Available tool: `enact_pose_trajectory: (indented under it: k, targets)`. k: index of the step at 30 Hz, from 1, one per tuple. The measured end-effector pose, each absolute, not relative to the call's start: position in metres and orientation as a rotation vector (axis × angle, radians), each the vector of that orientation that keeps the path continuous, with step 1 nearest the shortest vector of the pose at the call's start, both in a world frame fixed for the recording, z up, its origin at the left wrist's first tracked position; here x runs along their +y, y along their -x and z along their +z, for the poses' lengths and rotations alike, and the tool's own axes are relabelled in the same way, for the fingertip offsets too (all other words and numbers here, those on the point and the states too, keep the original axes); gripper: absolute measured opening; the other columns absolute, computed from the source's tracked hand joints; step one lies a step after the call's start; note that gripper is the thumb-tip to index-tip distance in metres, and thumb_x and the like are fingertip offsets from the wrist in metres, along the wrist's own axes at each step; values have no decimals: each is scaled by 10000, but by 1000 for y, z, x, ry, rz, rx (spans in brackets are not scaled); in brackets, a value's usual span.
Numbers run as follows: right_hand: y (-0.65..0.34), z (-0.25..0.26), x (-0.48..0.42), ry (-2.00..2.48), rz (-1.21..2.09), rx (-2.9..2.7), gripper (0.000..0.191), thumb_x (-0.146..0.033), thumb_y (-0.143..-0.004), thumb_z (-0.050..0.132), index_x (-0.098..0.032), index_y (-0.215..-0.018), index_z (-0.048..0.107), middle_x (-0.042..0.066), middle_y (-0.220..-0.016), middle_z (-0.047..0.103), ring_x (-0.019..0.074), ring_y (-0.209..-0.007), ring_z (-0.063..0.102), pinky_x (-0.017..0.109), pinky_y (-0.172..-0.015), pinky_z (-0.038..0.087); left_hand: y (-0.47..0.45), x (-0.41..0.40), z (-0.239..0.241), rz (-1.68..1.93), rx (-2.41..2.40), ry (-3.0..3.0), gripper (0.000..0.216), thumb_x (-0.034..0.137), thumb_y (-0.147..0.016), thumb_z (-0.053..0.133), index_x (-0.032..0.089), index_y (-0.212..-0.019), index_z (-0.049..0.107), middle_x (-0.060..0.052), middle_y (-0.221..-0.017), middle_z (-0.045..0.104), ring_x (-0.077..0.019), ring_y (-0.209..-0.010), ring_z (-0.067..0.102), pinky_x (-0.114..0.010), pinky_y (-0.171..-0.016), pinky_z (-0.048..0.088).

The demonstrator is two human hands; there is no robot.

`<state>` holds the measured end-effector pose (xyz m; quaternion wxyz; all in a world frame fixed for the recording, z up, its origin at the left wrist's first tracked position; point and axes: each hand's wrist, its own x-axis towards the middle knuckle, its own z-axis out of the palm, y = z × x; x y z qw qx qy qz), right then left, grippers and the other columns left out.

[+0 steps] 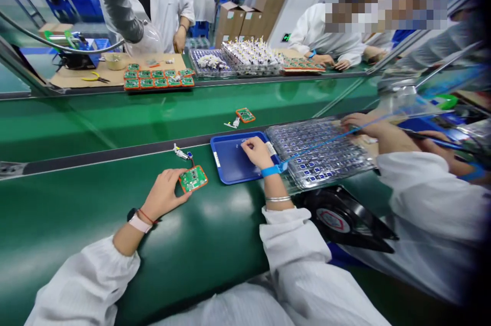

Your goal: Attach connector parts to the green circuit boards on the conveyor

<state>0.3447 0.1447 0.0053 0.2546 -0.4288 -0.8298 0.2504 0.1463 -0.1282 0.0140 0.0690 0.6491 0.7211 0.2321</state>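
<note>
My left hand grips a green circuit board with an orange rim, thumb at the near edge and fingers at its left side. A short cable runs from the board's top to a white plug part lying on the green mat. My right hand, with a blue strap at the wrist, hovers over a shallow blue tray. Its fingers are pinched together; whatever is between them is hidden or too small to make out. A few tiny specks show on the tray floor near the fingertips.
Right of the tray lies a clear blister tray of small parts, with another person's hand at its far side. A black tape-dispenser-like device sits nearer me. Beyond the dark rail, another orange-rimmed board lies on the green belt.
</note>
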Motion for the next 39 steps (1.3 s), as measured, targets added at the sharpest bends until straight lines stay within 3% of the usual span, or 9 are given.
enact_pose_trajectory:
  k: [13, 19, 24, 28, 34, 39]
  targets:
    - [-335, -17, 163, 1156, 662, -2406, 160, -205, -711, 573, -170, -562, 618, 81, -670, 628, 218, -720, 564, 350, -722, 435, -142, -127, 13, 689, 2132, -1907, 563, 424, -760, 628, 180, -1230, 437, -113, -1196, 544, -276, -1122, 480, -400, -937, 377]
    - [-331, -15, 162, 1121, 595, -2455, 157, -170, -709, 560, -175, -552, 573, 110, -741, 625, 245, -790, 567, 371, -758, 440, -151, -121, 13, 648, 2219, -1871, 674, 543, -705, 658, 184, -1236, 452, -112, -1208, 548, -300, -1122, 476, -417, -927, 363]
    - [-329, -1, 153, 1124, 697, -2393, 210, -131, -709, 539, -193, -511, 503, 96, -712, 593, 238, -795, 555, 385, -788, 441, -149, -119, 13, 675, 2162, -1914, 572, 495, -769, 614, 183, -1227, 471, -104, -1194, 564, -278, -1100, 492, -398, -906, 379]
    - [-316, 12, 105, 790, 866, -2309, 157, -181, -761, 529, -187, -605, 550, 83, -834, 591, 221, -878, 551, 382, -820, 440, -139, -128, 16, 687, 2003, -1948, 596, 487, -738, 651, 184, -1224, 487, -106, -1199, 568, -274, -1097, 501, -399, -922, 385]
    - [-285, 6, 16, 358, 1192, -2356, 142, -189, -813, 484, -193, -685, 547, 71, -940, 531, 184, -926, 535, 345, -803, 450, -141, -122, 18, 1008, 1991, -1787, 232, 335, -867, 520, 188, -992, 650, -67, -1075, 635, -203, -1033, 544, -369, -921, 412]
    - [-279, -6, 11, 342, 1203, -2356, 119, -190, -817, 488, -196, -705, 527, 74, -954, 510, 205, -981, 506, 390, -889, 411, -144, -109, 14, 1068, 2004, -1685, 150, 280, -824, 573, 182, -833, 686, -39, -941, 678, -189, -913, 584, -357, -849, 440]
